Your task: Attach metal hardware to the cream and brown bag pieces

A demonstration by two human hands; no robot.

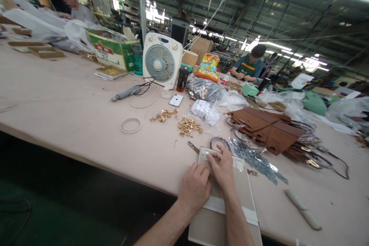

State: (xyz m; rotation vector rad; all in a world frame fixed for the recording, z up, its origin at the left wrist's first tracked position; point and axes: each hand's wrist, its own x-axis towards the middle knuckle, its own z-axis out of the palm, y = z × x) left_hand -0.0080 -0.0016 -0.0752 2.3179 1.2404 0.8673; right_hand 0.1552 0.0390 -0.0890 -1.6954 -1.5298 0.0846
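Beige panel (243,186) lies across the near edge of a table (86,92) — both hands over it. Left hand (194,185): fingers curled inward. Right hand (223,166): thumb and forefinger nearly meeting, by the far end (whether either grips anything, I cannot tell). Beyond sit gold fittings (188,127).

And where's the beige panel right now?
In the head view, the panel is low, right of centre, under the left hand and right hand, crossing the near edge of the table.
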